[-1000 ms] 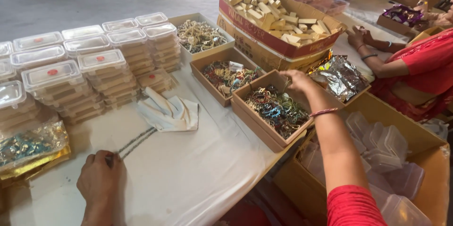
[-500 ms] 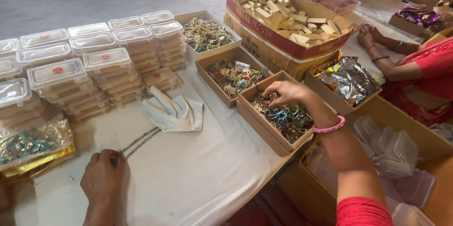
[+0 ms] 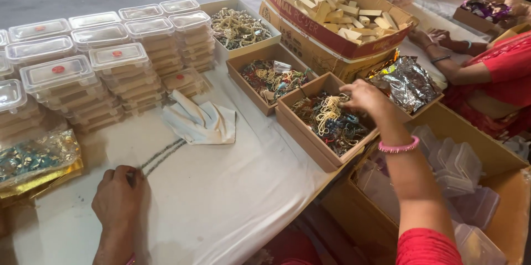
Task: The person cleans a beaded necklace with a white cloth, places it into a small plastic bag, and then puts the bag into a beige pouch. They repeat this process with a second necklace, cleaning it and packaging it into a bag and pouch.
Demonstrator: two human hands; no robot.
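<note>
We see the left hand (image 3: 119, 201) resting knuckles-up on the white cloth (image 3: 232, 198) that covers the table, its fingers curled around the near end of a dark beaded string (image 3: 163, 155). The string runs away from that hand toward a folded white cloth piece (image 3: 200, 124), which lies just beyond its far end.

The right hand (image 3: 365, 99) reaches out over an open cardboard box (image 3: 310, 140) of mixed beads and threads. Its fingers are bent down into the pile beside a pale yellow bundle (image 3: 329, 113); we cannot tell whether they actually grip anything. A pink bangle (image 3: 398, 146) sits on that wrist.

Beyond the right hand stand a second box (image 3: 251, 85) of tangled jewellery, a white tray (image 3: 238, 27) of pale beaded pieces and a big red-edged carton (image 3: 337, 49) of small wooden blocks. Just right of the right hand lies a crumpled foil bag (image 3: 406, 82). Under the right forearm, off the table edge, a large carton (image 3: 498, 160) holds empty clear tubs (image 3: 453, 168).

Beyond the left hand rise stacks of clear lidded tubs (image 3: 110, 71). To its left lies a clear packet (image 3: 36, 160) of blue and gold pieces.

Far right of the right hand, another person in red rests a forearm (image 3: 464, 71) on the table.
</note>
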